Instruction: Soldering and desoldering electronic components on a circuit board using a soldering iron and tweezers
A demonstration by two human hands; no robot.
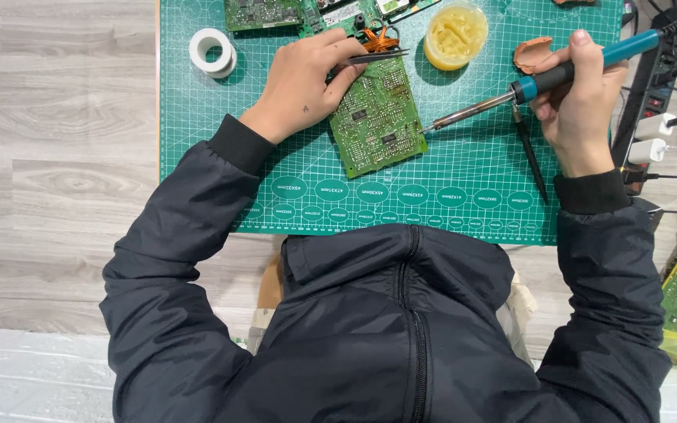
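At the counter [64, 196], your left hand [303, 82] presses down on the far left corner of a green circuit board [378, 117], its fingers closed around a pair of dark tweezers [374, 56] whose points lie across the board's far edge. Your right hand [581, 102] is wrapped shut around the blue-handled soldering iron [558, 74], which slants down to the left so that its metal tip meets the board's right edge. The board lies tilted on a green cutting mat [464, 172] (gridded, with a row of ovals along its near edge). Beyond it sit an open tub of yellow paste [454, 35], a roll of white tape [211, 51] to the far left, and more circuit boards [276, 12] along the mat's far edge. A slim black probe [530, 153] lies just left of your right wrist.
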